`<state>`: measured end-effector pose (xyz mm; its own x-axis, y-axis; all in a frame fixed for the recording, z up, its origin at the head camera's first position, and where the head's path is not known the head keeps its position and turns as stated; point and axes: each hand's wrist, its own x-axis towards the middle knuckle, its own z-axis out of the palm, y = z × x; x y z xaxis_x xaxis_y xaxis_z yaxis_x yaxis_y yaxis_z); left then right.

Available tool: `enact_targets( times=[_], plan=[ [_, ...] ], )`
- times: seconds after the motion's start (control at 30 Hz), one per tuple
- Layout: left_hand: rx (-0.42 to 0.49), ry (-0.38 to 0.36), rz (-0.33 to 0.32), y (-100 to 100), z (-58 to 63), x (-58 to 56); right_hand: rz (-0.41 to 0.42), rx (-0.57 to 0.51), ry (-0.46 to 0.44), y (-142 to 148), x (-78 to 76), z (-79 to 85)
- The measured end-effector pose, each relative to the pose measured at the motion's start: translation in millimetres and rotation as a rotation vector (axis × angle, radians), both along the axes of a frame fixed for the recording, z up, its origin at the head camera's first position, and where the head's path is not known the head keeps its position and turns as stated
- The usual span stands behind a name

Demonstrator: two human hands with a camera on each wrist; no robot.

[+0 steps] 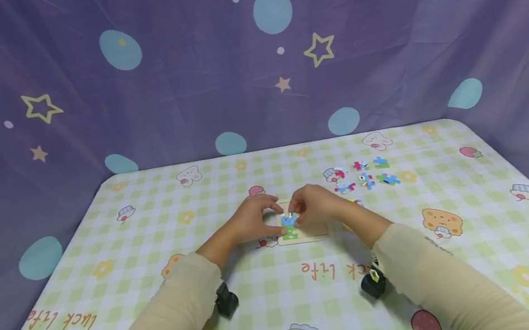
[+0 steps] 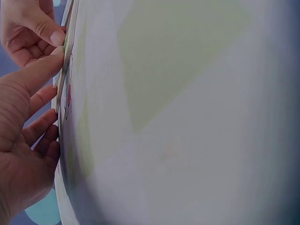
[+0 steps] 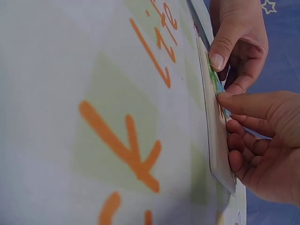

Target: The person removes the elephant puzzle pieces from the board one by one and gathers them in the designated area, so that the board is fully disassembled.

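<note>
A shallow wooden puzzle board point(image 1: 313, 230) lies on the table between my hands, with blue and green jigsaw pieces point(image 1: 290, 233) at its left end. My left hand point(image 1: 253, 218) holds that left end, thumb on the near part and fingers bent at the far edge. From the right, my right hand point(image 1: 314, 204) pinches a small blue jigsaw piece point(image 1: 293, 215) between thumb and forefinger, low over the board. In the right wrist view its other fingers point(image 3: 236, 159) curl beside the board's edge. The hands partly cover the pieces.
Several loose jigsaw pieces point(image 1: 367, 180) lie at the back right of the table, and a yellow one point(image 1: 354, 202) shows behind my right forearm. A checked, printed cloth point(image 1: 138, 205) covers the table. A purple curtain point(image 1: 202, 83) hangs behind it.
</note>
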<state>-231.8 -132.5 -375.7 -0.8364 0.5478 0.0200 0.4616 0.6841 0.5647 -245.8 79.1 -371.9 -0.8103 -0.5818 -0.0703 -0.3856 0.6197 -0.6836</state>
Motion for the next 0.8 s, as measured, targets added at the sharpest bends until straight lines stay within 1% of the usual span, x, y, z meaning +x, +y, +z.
enact_targets(
  times=[0.13, 0.33, 0.57, 0.7, 0.8],
  plan=[
    [-0.005, -0.003, 0.004, 1, 0.7, 0.4, 0.01, -0.036, -0.004, 1, 1.5, 0.0],
    [-0.005, -0.023, 0.02, 1, 1.4, 1.7, 0.033, -0.132, -0.019, 1, 3.2, 0.4],
    [-0.008, -0.008, 0.009, 1, 0.4, 1.0, -0.029, -0.205, -0.059, 7, 8.1, 2.0],
    [-0.011, -0.008, 0.014, 1, -1.0, -0.7, -0.041, -0.255, -0.076, 12, 10.0, 2.1],
    [-0.016, -0.017, 0.018, 1, -1.1, -0.8, -0.048, -0.273, -0.077, 17, 11.7, 3.0]
  ],
)
